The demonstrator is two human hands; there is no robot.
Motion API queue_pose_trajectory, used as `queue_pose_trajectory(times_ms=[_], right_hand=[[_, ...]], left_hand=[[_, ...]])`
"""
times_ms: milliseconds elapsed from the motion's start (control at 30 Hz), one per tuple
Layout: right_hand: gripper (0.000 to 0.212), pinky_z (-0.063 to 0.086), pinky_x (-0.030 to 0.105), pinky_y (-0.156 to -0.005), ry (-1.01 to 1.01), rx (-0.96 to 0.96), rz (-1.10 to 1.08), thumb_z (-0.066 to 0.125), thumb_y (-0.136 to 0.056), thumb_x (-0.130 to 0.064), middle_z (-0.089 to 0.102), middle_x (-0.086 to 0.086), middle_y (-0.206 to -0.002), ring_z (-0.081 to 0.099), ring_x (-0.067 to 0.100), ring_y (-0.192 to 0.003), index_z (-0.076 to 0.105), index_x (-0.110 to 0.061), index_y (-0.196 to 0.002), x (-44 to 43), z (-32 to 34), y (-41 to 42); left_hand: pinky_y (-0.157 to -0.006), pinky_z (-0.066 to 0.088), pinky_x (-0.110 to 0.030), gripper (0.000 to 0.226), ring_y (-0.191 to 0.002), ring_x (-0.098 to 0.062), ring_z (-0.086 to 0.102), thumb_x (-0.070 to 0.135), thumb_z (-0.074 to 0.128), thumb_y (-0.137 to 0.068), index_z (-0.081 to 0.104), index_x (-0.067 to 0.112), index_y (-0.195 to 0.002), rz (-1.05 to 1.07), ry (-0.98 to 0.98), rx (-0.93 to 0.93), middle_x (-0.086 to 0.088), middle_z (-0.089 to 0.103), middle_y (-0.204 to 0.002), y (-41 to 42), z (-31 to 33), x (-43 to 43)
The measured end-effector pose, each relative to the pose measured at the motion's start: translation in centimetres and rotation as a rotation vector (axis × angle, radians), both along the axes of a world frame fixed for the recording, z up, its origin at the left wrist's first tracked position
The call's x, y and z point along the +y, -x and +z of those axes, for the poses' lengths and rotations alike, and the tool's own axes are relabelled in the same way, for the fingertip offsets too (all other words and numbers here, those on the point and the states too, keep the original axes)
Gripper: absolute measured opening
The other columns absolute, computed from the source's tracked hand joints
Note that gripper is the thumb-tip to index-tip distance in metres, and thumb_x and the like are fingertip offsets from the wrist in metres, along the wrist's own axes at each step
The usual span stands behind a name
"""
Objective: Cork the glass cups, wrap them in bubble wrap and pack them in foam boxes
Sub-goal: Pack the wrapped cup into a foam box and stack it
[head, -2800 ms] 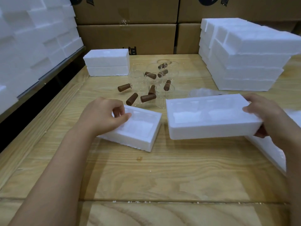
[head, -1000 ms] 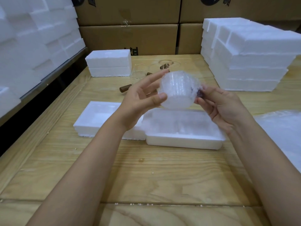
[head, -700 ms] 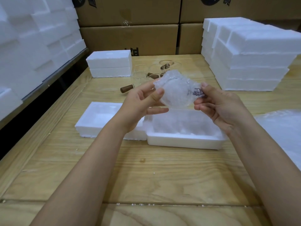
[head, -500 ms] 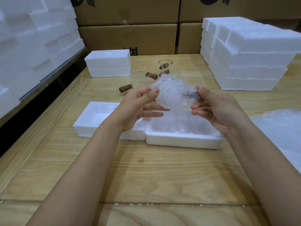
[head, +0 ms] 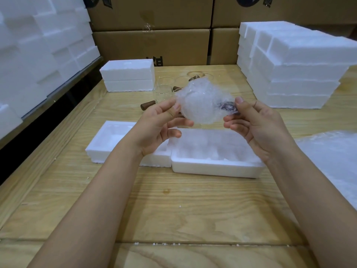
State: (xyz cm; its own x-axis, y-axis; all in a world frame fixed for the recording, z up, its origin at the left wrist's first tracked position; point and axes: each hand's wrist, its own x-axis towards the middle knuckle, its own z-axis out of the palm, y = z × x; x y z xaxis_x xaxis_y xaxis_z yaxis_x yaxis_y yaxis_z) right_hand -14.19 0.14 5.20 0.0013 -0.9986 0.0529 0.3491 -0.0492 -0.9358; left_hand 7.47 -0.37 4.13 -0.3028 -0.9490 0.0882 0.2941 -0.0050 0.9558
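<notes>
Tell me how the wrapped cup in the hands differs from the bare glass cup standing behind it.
The wrapped cup is covered in bubble wrap; the bare cup is clear and uncovered. The left hand and right hand hold the wrapped cup in the air; the bare cup stands on the table.

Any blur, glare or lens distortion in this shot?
Head view: the wide-angle lens bows the foam stack at right; the bubble-wrapped cup looks slightly soft; the inside of the open foam box washes out white; lighting is even, shadows faint.
</notes>
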Motion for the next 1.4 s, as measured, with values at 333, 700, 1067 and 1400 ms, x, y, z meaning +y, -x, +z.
queue_pose_trajectory(times_ms=[333, 700, 1067, 1400], right_hand=[[0.013, 0.056, 0.021, -0.066, 0.168, 0.055, 0.042, 0.062, -0.085, 0.001, 0.071, 0.006, -0.068, 0.071, 0.024, -0.067, 0.054, -0.009, -0.086, 0.0, -0.5, 0.1], [0.027, 0.055, 0.021, -0.076, 0.27, 0.262, 0.05, 0.064, -0.079, 0.013, 0.07, -0.004, -0.074, 0.069, 0.011, -0.076, 0.056, -0.013, -0.082, -0.2, -0.8, 0.6], [0.022, 0.056, 0.023, -0.068, 0.249, 0.264, 0.032, 0.069, -0.077, 0.007, 0.073, 0.0, -0.071, 0.071, 0.019, -0.067, 0.055, -0.009, -0.084, -0.1, -0.7, 0.5], [0.025, 0.055, 0.024, -0.053, 0.074, 0.336, 0.208, 0.07, -0.06, -0.008, 0.069, 0.016, -0.063, 0.068, 0.027, -0.055, 0.054, -0.002, -0.079, 0.2, 0.6, 2.0]], left_hand=[[-0.065, 0.056, -0.024, 0.061, -0.081, -0.017, 0.07, 0.053, 0.047, -0.078, 0.055, 0.015, -0.126, 0.062, -0.019, 0.013, -0.002, 0.07, -0.091, 0.5, 0.4, 0.0], [-0.078, 0.056, -0.028, 0.028, -0.092, -0.019, 0.068, 0.015, 0.062, -0.08, 0.063, 0.021, -0.107, 0.078, 0.026, 0.091, -0.002, 0.072, -0.102, 0.0, -0.4, -0.4], [-0.061, 0.057, -0.029, 0.016, -0.087, -0.031, 0.062, 0.029, 0.064, -0.087, 0.066, 0.019, -0.099, 0.306, 0.168, -0.17, -0.006, 0.066, -0.093, 0.8, -0.1, -0.2], [-0.06, 0.057, -0.028, 0.032, -0.058, -0.017, 0.062, 0.028, 0.065, -0.09, 0.071, -0.001, -0.077, 0.295, 0.193, -0.52, -0.016, 0.06, -0.072, 0.5, 2.1, 0.8]])
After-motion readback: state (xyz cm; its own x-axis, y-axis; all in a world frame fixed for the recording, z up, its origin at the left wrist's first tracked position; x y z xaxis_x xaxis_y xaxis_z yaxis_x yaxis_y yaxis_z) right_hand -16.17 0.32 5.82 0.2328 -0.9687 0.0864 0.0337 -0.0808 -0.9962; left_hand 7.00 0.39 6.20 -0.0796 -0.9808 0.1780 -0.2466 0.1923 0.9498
